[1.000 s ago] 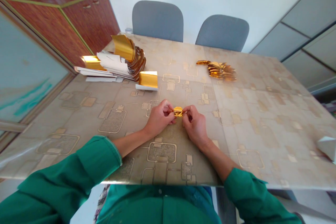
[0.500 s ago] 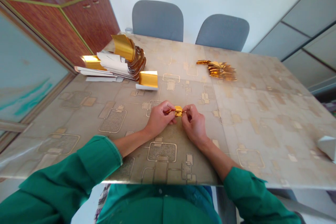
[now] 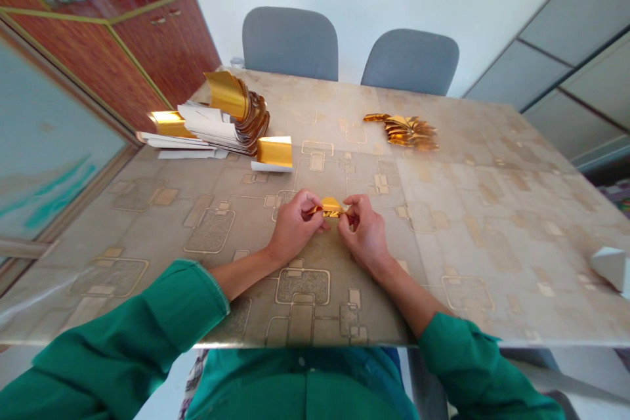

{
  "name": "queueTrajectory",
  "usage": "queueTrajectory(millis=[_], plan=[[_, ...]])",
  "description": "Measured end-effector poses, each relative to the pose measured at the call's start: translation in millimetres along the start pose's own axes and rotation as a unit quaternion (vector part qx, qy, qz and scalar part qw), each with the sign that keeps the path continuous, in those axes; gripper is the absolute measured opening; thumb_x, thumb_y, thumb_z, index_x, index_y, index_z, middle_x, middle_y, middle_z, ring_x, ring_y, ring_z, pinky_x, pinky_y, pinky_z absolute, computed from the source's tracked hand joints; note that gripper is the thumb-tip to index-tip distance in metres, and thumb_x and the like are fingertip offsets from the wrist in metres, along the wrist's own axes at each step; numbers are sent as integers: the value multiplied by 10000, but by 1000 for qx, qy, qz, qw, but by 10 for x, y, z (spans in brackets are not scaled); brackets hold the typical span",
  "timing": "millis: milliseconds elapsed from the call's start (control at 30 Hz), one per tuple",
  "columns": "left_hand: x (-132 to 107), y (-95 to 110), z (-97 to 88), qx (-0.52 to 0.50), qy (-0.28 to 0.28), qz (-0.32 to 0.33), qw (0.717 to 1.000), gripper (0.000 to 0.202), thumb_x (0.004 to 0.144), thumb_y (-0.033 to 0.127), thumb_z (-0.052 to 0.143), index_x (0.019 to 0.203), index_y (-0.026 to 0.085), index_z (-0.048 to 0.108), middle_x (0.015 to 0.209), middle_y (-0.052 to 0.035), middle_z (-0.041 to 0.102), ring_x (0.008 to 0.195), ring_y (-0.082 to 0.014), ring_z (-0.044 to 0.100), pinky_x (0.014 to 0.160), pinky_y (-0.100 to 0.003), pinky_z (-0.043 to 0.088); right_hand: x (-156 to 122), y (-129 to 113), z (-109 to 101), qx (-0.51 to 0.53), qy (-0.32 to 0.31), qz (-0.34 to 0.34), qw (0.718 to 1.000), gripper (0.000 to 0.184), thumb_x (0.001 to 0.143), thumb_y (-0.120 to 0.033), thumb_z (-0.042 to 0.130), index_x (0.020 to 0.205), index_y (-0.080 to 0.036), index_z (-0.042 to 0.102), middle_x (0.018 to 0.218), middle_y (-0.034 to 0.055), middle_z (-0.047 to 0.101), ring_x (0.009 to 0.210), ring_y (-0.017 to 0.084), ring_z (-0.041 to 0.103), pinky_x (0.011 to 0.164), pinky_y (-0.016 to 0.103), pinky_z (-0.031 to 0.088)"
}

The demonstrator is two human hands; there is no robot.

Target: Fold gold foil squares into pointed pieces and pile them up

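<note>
Between my two hands is a small folded piece of gold foil paper [image 3: 331, 206], just above the patterned tabletop. My left hand [image 3: 298, 223] pinches its left end between thumb and fingers. At its right end, my right hand [image 3: 365, 231] pinches it the same way. A rounded flap stands up along the middle, and crumpled folds show below it. The ends are hidden in my fingers. Beyond my left hand lies a single gold sheet with a white back [image 3: 274, 152], its near edge curled.
A stack of gold and white paper sheets [image 3: 211, 125] spreads over the far left of the table [image 3: 467, 210]. Several folded gold pieces [image 3: 408, 131] lie bunched at the far right. A white paper object [image 3: 610, 268] sits by the right edge. Two grey chairs [image 3: 290, 42] stand behind.
My hands have moved slightly apart along the gold piece, so more of its middle shows. Its top flap now looks wider and rounder. The view has shifted a little.
</note>
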State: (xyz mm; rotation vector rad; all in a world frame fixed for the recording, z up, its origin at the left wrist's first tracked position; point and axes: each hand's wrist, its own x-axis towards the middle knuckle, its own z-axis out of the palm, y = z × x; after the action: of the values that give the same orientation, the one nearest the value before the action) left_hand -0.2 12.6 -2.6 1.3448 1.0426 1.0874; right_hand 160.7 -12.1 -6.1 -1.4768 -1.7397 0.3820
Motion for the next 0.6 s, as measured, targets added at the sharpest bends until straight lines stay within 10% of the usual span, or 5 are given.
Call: queueTrajectory(millis=[600], plan=[[-20, 31, 17, 29, -27, -22, 999, 211, 771, 263, 627, 938, 182, 525, 824, -33, 726, 573, -139, 707, 502, -198, 565, 27, -10, -13, 20, -3, 50, 999, 116, 799, -172, 481, 877, -206, 559, 534, -83, 472, 458, 96, 419, 496, 209, 292]])
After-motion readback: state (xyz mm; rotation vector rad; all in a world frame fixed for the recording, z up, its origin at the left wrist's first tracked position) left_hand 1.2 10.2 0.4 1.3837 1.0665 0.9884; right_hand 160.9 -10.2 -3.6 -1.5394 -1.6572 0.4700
